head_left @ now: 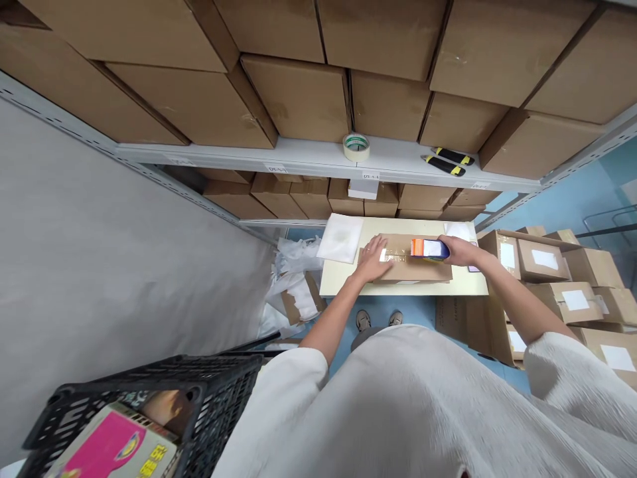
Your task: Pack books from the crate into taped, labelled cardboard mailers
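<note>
A flat brown cardboard box (415, 271) lies on the pale table in front of me. My left hand (373, 259) rests on the box's left end, fingers spread over the top. Beside its fingertips, a strip of shiny tape (397, 255) runs along the box top. My right hand (454, 251) grips a blue and orange tape dispenser (428, 248) at the box's right part, in line with the tape strip. Whether the dispenser touches the cardboard I cannot tell. A white padded sheet (341, 238) lies on the table's left end.
Shelves of cartons stand ahead; a tape roll (356, 147) and two utility knives (448, 161) lie on the shelf edge (308, 154). At right is a big carton of labelled boxes (542, 259). Plastic wrap (293, 265) sits left of the table; a black crate (213, 405) stands lower left.
</note>
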Demonstrator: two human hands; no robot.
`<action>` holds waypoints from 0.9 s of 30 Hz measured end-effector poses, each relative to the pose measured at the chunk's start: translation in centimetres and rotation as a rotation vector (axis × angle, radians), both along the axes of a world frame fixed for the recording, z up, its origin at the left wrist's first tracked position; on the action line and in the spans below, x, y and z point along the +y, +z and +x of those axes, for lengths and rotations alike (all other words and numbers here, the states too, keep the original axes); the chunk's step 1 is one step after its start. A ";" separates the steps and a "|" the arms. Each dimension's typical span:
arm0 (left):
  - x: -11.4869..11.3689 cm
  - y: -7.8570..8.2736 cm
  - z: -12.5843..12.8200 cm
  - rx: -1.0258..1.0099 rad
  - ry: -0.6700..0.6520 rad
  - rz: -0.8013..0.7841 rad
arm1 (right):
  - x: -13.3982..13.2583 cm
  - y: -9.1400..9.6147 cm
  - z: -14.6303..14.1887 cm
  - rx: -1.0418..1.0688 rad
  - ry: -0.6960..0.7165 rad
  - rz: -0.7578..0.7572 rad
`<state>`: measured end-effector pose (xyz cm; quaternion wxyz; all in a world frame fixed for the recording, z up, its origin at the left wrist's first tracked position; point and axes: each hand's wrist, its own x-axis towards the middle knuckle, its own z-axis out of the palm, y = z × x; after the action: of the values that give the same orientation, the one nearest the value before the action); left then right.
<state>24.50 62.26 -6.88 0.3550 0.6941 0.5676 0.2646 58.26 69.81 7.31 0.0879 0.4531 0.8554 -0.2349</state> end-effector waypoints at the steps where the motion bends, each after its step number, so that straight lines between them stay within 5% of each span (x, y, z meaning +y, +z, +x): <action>1: 0.2 0.3 0.3 0.052 -0.080 -0.003 | 0.1 0.1 0.0 -0.016 0.003 0.000; 4: 0.9 0.6 1.0 0.167 -0.195 -0.019 | 0.3 0.4 0.0 -0.096 0.015 0.022; 11: 1.3 0.2 1.2 0.302 -0.164 -0.064 | 0.6 0.4 0.0 -0.165 0.015 0.049; 18: 1.4 1.6 1.7 0.527 -0.199 -0.159 | 0.3 2.4 0.8 -0.393 0.123 0.067; 22: 1.5 2.0 2.0 0.610 -0.204 -0.183 | 0.0 3.2 2.1 -0.480 0.139 0.043; 27: 1.5 1.7 2.0 0.625 -0.208 -0.163 | 0.1 1.8 6.0 -0.446 0.112 0.041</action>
<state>26.47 63.72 -5.14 0.2433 0.7652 0.5945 -0.0446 64.27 69.94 9.14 0.2782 0.4473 0.8433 -0.1062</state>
